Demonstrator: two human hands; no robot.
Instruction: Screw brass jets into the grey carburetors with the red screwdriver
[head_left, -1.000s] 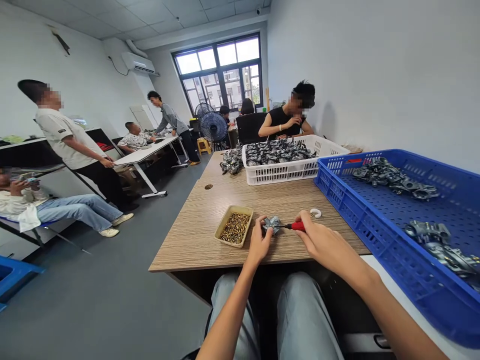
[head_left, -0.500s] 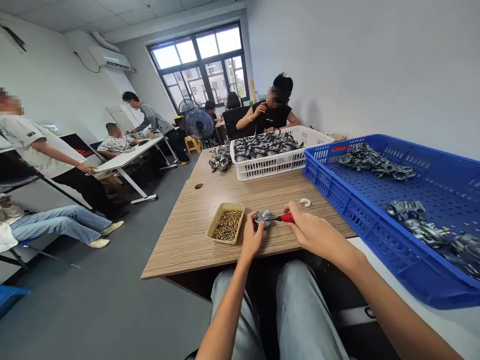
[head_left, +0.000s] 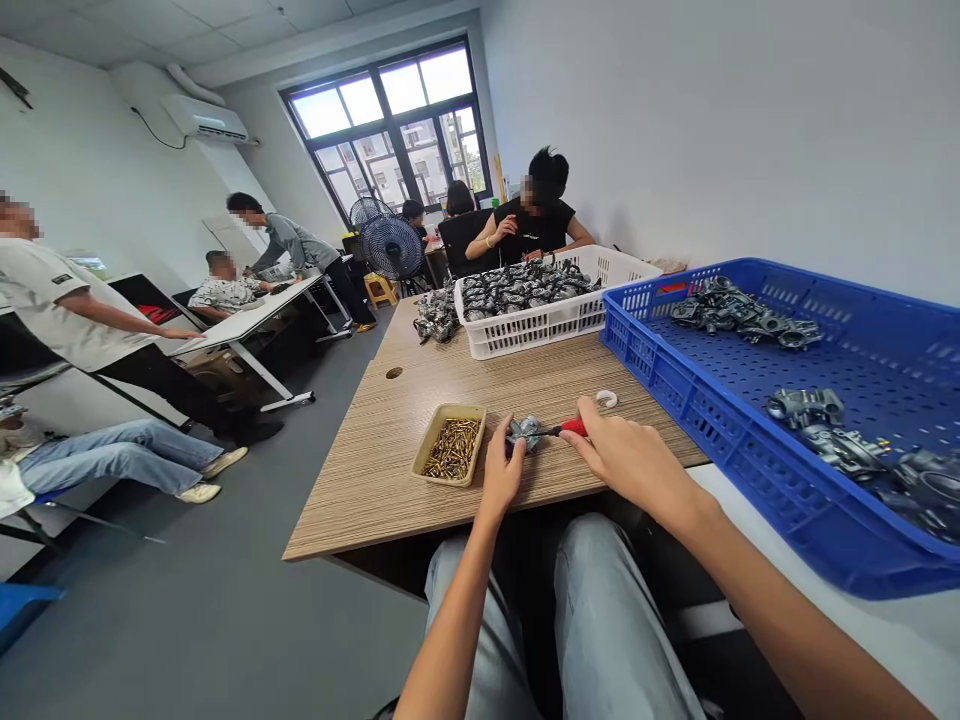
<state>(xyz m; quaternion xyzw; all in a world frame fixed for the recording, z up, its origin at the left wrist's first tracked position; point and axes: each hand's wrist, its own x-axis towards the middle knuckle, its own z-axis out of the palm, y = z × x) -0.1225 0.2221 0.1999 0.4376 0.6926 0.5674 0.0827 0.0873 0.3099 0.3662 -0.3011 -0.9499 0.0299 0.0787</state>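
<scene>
My left hand (head_left: 504,467) grips a small grey metal part (head_left: 527,430) at the front of the wood-grain table (head_left: 360,480). In my right hand (head_left: 619,446) is a screwdriver (head_left: 573,427) with a red handle, its dark shaft pointing left against the metal part. The fingers of my right hand wrap round the handle and hide most of it. Just left of my left hand stands a beige tray (head_left: 417,462) full of brass-coloured screws (head_left: 452,448). A white C-shaped ring (head_left: 607,398) lies on the table beyond my right hand.
A blue crate (head_left: 697,425) with metal parts (head_left: 742,312) stands at my right. Farther back, a white basket (head_left: 540,335) is heaped with similar parts, and more lie piled (head_left: 436,317) beside it. A person (head_left: 536,225) sits across the table; other people are at the left.
The view has shifted slightly. Both hands keep their hold on the metal part and the screwdriver, with the shaft still against the part.
</scene>
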